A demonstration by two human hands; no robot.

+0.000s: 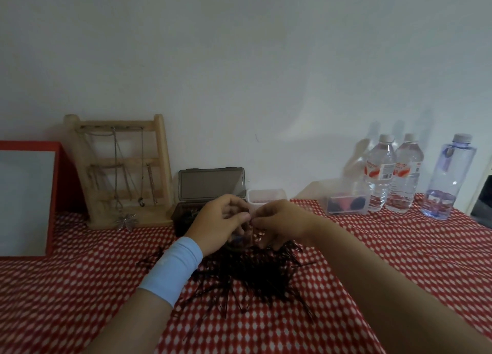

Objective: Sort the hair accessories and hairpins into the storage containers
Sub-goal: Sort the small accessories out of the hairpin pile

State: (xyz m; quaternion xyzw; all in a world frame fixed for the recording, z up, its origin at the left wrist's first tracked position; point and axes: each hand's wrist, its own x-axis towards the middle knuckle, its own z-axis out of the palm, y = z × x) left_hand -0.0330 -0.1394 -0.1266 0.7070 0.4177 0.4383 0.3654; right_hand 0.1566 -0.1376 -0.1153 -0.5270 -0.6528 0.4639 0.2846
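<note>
A big heap of dark hairpins (pixel 250 276) lies on the red-and-white cloth in front of me. Above its far edge my left hand (pixel 218 224) and my right hand (pixel 279 224) meet, fingertips pinched together on something small; what it is I cannot make out. Behind the hands stands a dark brown box (pixel 210 186) with its lid raised, and a small clear tub (pixel 266 195) with reddish contents. Another clear container (pixel 346 203) at the right holds dark and pink accessories.
A wooden jewellery rack (pixel 119 172) with chains stands at the back left beside a red-framed board (pixel 26 196). Three water bottles (pixel 404 175) line the back right against the wall. The cloth-covered table (pixel 80 287) stretches left and right of the heap.
</note>
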